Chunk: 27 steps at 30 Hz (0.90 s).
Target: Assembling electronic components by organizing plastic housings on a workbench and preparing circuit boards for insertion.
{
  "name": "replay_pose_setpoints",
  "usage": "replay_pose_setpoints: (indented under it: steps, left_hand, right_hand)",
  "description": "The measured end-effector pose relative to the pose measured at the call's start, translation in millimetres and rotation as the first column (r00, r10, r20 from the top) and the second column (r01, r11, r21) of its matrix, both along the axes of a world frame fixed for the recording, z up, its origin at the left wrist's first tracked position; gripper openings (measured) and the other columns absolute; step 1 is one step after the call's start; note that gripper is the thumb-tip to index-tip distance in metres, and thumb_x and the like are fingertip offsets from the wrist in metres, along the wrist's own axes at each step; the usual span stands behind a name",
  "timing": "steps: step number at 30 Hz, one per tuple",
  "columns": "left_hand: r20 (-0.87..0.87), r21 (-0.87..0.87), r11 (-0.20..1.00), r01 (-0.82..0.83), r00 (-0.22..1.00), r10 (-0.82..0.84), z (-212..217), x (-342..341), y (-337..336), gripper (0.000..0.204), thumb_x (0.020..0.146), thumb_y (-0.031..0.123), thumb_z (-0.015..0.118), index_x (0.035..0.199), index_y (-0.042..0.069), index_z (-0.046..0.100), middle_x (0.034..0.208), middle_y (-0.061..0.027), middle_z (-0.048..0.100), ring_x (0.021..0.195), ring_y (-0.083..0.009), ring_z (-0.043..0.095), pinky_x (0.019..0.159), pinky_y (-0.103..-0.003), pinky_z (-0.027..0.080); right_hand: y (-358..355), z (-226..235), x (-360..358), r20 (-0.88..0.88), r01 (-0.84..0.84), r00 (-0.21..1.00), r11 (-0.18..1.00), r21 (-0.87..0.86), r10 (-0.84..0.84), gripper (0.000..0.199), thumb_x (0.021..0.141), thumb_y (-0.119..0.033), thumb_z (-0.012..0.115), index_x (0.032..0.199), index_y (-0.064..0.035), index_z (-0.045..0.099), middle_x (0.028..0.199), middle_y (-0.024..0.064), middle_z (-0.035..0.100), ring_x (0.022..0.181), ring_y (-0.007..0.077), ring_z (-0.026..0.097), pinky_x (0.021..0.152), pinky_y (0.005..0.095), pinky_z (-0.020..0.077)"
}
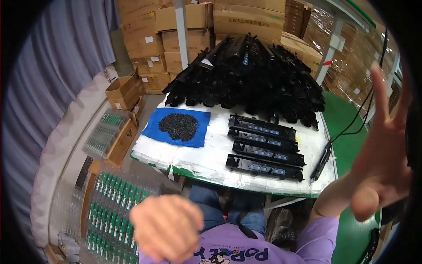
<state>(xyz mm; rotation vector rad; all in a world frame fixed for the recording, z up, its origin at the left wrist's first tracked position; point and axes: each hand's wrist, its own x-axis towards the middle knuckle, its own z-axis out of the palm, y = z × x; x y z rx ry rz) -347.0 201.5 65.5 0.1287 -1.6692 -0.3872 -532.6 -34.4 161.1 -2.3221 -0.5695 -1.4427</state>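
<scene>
My right hand (384, 149) is raised at the right edge, close to the camera, its fingers spread and nothing visible in it. At the lower left, my left hand (167, 226) is in front of my body, near trays of green circuit boards (114, 207). It looks rounded and blurred, and its fingertips are hidden. Several long black plastic housings (266, 167) with pale round spots lie in a row on the white-covered table (211, 169). Left of them, small black pieces, perhaps screws (178, 126), are heaped on a blue cloth (151, 130).
A large pile of black plastic parts (246, 79) fills the table's far side. A black pen-shaped tool (322, 162) with a cable lies at its right edge. Cardboard boxes (248, 22) are stacked behind; more board trays (103, 134) stand left. Metal posts (181, 35) rise behind the table.
</scene>
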Motion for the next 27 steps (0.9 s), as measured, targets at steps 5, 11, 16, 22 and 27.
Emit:
replay_pose_setpoints:
  steps: [5, 11, 16, 22, 27]
  left_hand:
    - [0.476, 0.469, 0.593, -0.654, 0.753, 0.455, -53.3, 27.8, -44.5, 0.018, 0.071, 0.006, 0.065, 0.088, -0.001, 0.064, 0.086, -0.0126, 0.063, 0.082, -0.0307, 0.061, 0.073, -0.037, 0.049]
    - [0.793, 0.162, 0.188, -0.969, 0.242, 0.56, -105.2, 33.1, -90.6, 0.061, 0.077, 0.03, 0.067, 0.126, 0.003, 0.043, 0.134, -0.0227, 0.034, 0.124, -0.0405, 0.034, 0.101, -0.044, 0.031]
    - [0.831, 0.245, 0.188, -0.951, 0.306, 0.464, -121.9, 33.0, -128.1, 0.073, 0.074, 0.032, 0.069, 0.133, 0.005, 0.035, 0.139, -0.0205, 0.03, 0.129, -0.039, 0.031, 0.105, -0.048, 0.025]
    - [0.732, 0.268, 0.187, -0.945, 0.325, 0.598, -136.1, 35.4, -116.8, 0.068, 0.072, 0.03, 0.07, 0.127, 0.003, 0.04, 0.136, -0.0203, 0.034, 0.126, -0.0382, 0.035, 0.1, -0.049, 0.031]
    - [0.48, 0.168, 0.077, -0.983, 0.149, 0.865, -151.0, 35.2, -66.6, 0.048, 0.071, 0.018, 0.068, 0.112, -0.001, 0.051, 0.122, -0.0202, 0.048, 0.107, -0.0347, 0.051, 0.09, -0.044, 0.041]
  right_hand:
    - [-38.6, -61.7, 23.0, -0.205, 0.04, 0.978, 0.951, 0.307, 0.025, 0.056, 0.068, -0.023, 0.073, 0.112, 0.0023, 0.051, 0.106, 0.0191, 0.056, 0.1, 0.0276, 0.055, 0.089, 0.037, 0.0426]
    - [-65.4, -173.8, 2.6, -0.747, 0.52, 0.545, 0.852, -0.056, -0.381, 0.077, 0.065, -0.038, 0.075, 0.128, -0.0045, 0.045, 0.133, 0.0191, 0.041, 0.126, 0.0361, 0.037, 0.103, 0.0509, 0.0284]
    - [-77.0, -190.2, 19.6, -0.785, 0.504, 0.386, 0.824, -0.26, -0.484, 0.086, 0.06, -0.044, 0.077, 0.13, -0.0078, 0.044, 0.138, 0.0192, 0.034, 0.132, 0.0359, 0.027, 0.105, 0.0534, 0.0246]
    - [-67.6, -191.7, 47.4, -0.79, 0.37, 0.482, 0.905, -0.21, -0.38, 0.076, 0.06, -0.04, 0.074, 0.125, -0.0083, 0.049, 0.139, 0.0216, 0.033, 0.129, 0.0408, 0.03, 0.103, 0.0512, 0.0262]
    - [-59.2, -186.7, 40.7, -0.74, 0.325, 0.523, 0.902, -0.284, -0.422, 0.071, 0.074, -0.049, 0.062, 0.125, -0.0034, 0.047, 0.139, 0.0231, 0.032, 0.13, 0.0419, 0.028, 0.104, 0.0511, 0.0231]
